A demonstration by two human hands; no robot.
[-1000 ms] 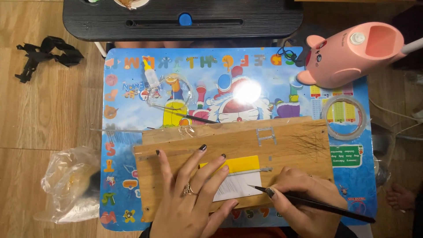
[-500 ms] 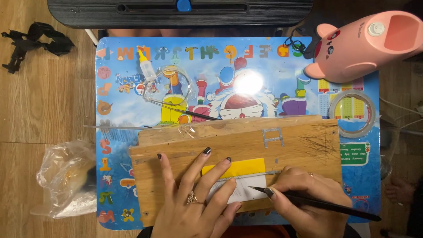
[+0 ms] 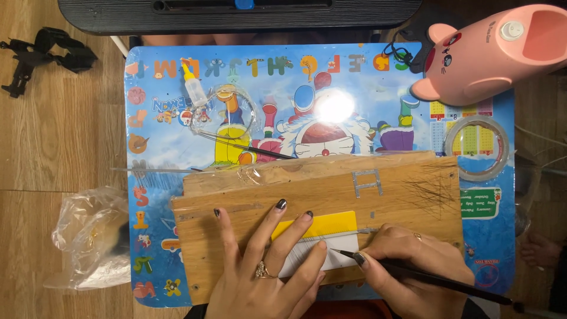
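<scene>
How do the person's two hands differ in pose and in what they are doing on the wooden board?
The left hand lies flat with fingers spread, pressing on the yellow and white card; the right hand is curled around a thin black tool. The left hand holds nothing, while the right points the tool's tip at the card. Both rest on the wooden board, and both wear a ring.

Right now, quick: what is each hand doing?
Left hand: open, fingers spread, pressing flat on the yellow and white card.
Right hand: closed on a thin black tool, tip at the card.

A pink lamp (image 3: 496, 50), tape roll (image 3: 476, 147) and plastic bag (image 3: 91, 236) lie around.
</scene>
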